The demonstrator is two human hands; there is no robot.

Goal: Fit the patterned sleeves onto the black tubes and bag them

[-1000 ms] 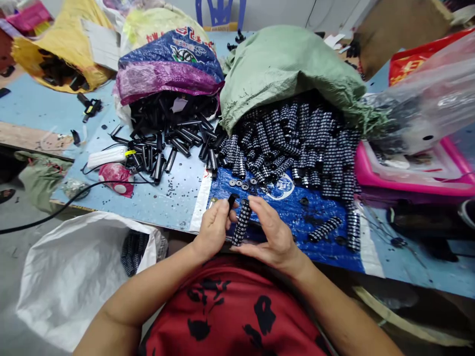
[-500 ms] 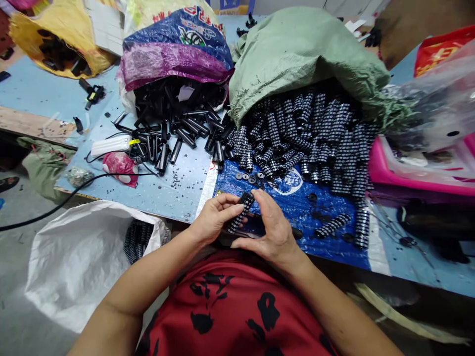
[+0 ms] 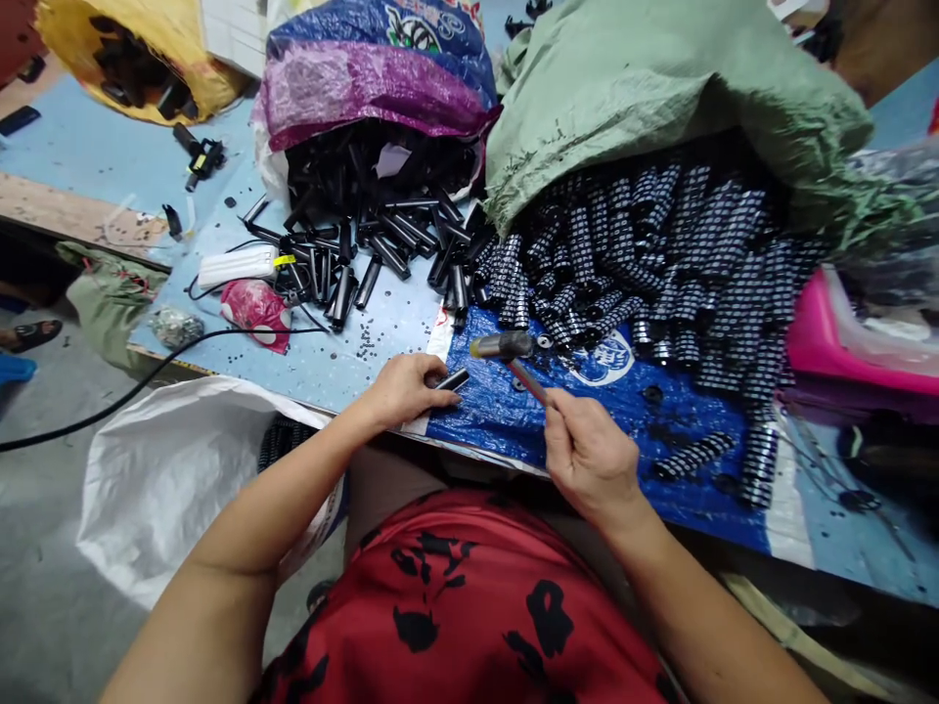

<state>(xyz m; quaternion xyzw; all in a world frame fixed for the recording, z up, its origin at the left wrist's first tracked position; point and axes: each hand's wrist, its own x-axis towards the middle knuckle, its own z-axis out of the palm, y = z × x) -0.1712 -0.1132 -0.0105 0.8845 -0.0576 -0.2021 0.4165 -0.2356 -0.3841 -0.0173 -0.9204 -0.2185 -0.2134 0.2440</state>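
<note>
My left hand is closed on a short black tube near the table's front edge. In my right hand is the handle of a hammer, its head over the blue sheet, just right of and above the tube. A patterned black roller lies on the sheet to the right. Many more patterned rollers spill from under a green sack. Smooth black tubes are heaped beyond my left hand.
A white sack hangs open below the table at the left. A cable, a white device and a red pouch lie on the left side. A pink bin stands at the right.
The patterned roller is no longer between my hands. My left hand now grips a dark tube flat near the sheet, and my right hand has taken hold of the hammer. The view has shifted.
</note>
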